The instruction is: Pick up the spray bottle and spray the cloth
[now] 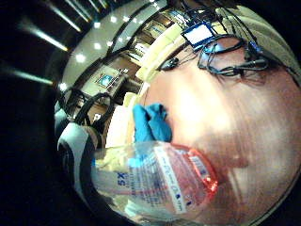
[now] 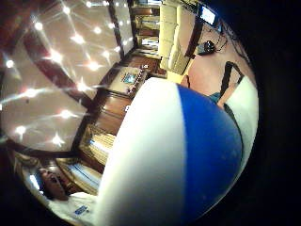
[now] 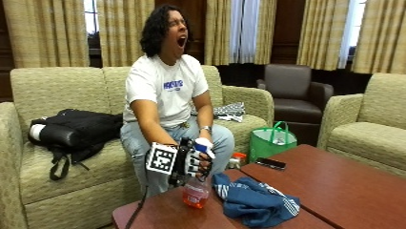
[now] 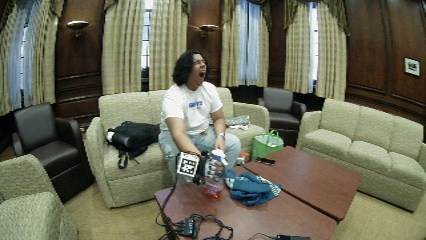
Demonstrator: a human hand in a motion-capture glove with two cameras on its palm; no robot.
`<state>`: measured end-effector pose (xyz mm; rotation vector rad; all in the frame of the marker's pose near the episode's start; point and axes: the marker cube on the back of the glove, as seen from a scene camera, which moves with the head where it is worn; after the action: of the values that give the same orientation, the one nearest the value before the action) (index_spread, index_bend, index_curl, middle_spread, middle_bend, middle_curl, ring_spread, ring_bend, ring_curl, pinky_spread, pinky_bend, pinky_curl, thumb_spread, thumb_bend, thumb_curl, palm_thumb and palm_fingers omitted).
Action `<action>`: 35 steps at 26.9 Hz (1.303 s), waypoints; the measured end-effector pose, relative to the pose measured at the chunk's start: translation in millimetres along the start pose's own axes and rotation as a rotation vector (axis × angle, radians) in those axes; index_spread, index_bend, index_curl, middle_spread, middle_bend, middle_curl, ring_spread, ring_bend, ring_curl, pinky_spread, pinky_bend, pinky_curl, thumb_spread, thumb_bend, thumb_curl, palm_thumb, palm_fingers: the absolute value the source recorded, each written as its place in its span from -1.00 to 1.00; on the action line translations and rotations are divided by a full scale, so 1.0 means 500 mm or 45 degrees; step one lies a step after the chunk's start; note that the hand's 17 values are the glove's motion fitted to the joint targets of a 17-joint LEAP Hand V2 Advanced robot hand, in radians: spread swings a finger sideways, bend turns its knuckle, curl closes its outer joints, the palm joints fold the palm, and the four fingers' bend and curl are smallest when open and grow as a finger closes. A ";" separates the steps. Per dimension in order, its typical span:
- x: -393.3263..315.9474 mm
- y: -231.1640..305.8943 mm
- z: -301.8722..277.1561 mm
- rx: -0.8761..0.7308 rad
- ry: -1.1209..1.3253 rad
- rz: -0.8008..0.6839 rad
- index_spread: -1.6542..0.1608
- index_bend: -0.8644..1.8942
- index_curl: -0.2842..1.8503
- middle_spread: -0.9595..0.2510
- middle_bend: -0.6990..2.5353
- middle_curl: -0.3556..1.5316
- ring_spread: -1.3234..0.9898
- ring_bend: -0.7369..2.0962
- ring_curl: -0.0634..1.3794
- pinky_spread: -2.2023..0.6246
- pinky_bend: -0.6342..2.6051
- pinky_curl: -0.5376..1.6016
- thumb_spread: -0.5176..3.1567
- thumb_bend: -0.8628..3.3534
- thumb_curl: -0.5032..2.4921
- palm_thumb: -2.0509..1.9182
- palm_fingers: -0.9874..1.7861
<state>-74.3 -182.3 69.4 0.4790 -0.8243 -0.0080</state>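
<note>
Bottle handling: the clear plastic body, tinted red at the base, stands upright on or just above the surface, close to its near edge. The right hand wraps the neck, fingers curled round it just below the white and blue spray head. In the thumb side palm view that head fills most of the frame, so it sits close against the palm.

Judged properties: rigid thin-walled plastic, light to moderate in weight depending on fill, smooth and possibly slippery at the label. The neck is the correct place to take hold, since it leaves a finger free for the trigger. The trigger itself cannot be made out.

Cloth: blue, soft, crumpled in a heap on the surface just beside the bottle, at about 3 o'clock from it in the outside view. It is limp and will not resist the spray.

Farther back at 1 o'clock, a dark phone lies on the surface.
</note>
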 end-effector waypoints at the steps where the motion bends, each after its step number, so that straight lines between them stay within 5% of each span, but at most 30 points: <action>1: -0.013 0.014 -0.013 -0.045 -0.001 0.006 0.51 -0.18 -0.28 0.22 -0.22 -0.06 -0.04 -0.01 -0.27 0.33 -0.33 -0.12 -0.49 -0.61 -0.22 0.49 0.73; 11: -0.139 0.036 -0.103 -0.324 0.191 0.019 0.51 -0.17 -0.25 0.22 -0.21 -0.06 -0.04 -0.01 -0.27 0.33 -0.33 -0.12 -0.50 -0.61 -0.21 0.48 0.72; 22: -0.306 -0.112 -0.166 -0.594 0.650 -0.080 0.51 -0.17 -0.24 0.22 -0.20 -0.06 -0.04 -0.01 -0.27 0.33 -0.33 -0.13 -0.52 -0.61 -0.19 0.49 0.72; 35: -0.344 -0.185 -0.017 -1.110 1.389 -0.154 0.52 -0.17 -0.23 0.22 -0.20 -0.07 -0.04 0.00 -0.27 0.33 -0.33 -0.13 -0.53 -0.61 -0.18 0.49 0.72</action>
<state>-169.9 -228.9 -94.3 -0.3156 0.3171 -0.1940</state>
